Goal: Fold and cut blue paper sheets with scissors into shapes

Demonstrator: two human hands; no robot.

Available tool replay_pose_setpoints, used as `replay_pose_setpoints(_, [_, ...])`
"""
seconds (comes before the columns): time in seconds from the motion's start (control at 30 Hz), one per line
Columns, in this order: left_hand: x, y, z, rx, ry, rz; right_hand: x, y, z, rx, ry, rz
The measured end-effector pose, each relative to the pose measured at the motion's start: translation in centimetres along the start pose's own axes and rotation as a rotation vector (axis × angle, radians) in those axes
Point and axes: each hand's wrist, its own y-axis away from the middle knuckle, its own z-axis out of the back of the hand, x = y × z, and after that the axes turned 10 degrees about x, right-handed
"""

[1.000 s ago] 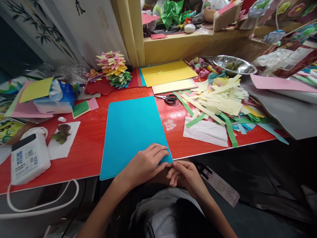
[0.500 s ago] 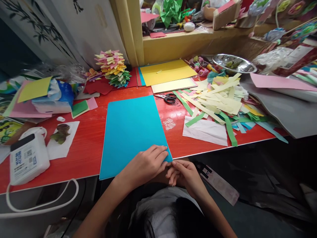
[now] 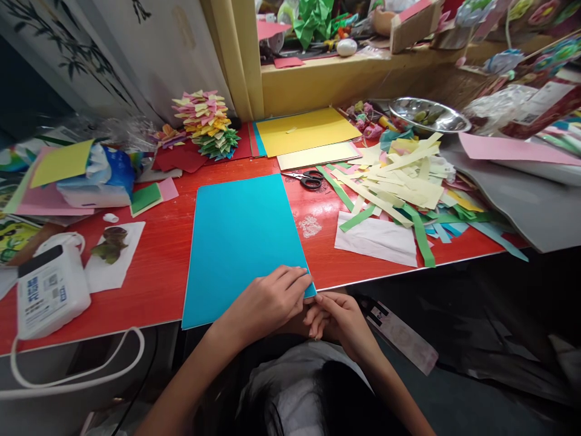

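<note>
A large sheet of blue paper, perhaps with others under it, lies on the red table, its near edge overhanging the table's front. Across its near right corner rests my left hand, fingers together on top and the thumb low at the edge, closed on that corner. My right hand pinches the tip of the same corner between thumb and forefinger; its other fingers curl below. Beyond the sheet's right side lie black-handled scissors, touched by neither hand.
Cut paper strips are heaped on the right near a white tissue. Yellow sheets and a folded-paper stack stand at the back. A white corded device sits at left. The table's front edge runs past my hands.
My left fingers have shifted very slightly at the paper's corner. Otherwise both hands and the blue paper stay where they were.
</note>
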Motion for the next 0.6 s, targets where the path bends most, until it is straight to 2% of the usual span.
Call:
replay_pose_setpoints(0.13, [-0.14,0.14,0.05,0.036,-0.024,0.016,-0.01,-0.02,-0.03,0.006,-0.009,-0.002])
replay_pose_setpoints(0.4, [-0.32,-0.09,-0.05,-0.038,0.059,0.037,-0.18,-0.17,0.09,0.008,-0.053,0.018])
replay_pose_setpoints(0.6, [-0.37,-0.06,0.17,-0.013,0.098,0.052,-0.23,-0.09,0.15,0.024,-0.049,0.026])
